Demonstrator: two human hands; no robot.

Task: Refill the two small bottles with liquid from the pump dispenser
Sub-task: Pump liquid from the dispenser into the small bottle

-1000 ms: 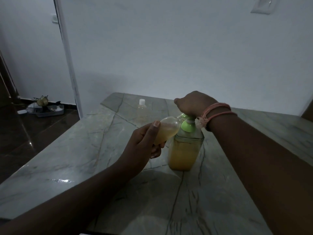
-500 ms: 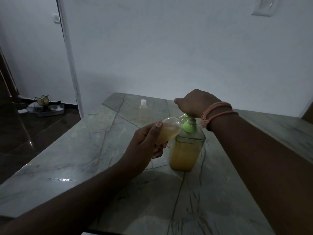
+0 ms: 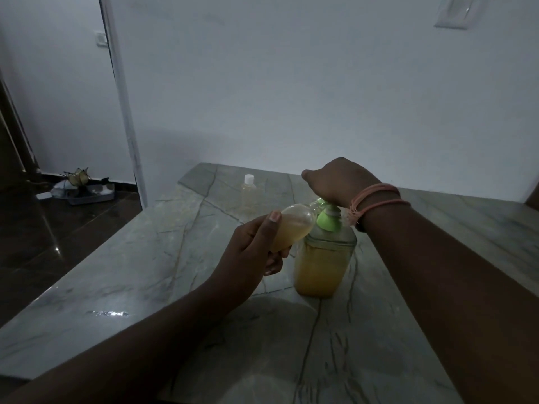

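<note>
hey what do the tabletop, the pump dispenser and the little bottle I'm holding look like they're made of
Tabletop: looks like polished marble or similar stone, grey-green with dark veins and a glossy glare patch. Pump dispenser: clear body showing yellow liquid, probably plastic though glass is possible; green pump looks like matte plastic. Small bottle: thin translucent plastic, liquid visible through it.

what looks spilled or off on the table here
Nothing looks spilled. The left hand holds a small bottle tilted to the pump dispenser, the right hand on the pump. The capped bottle stands upright on the marble table.
</note>
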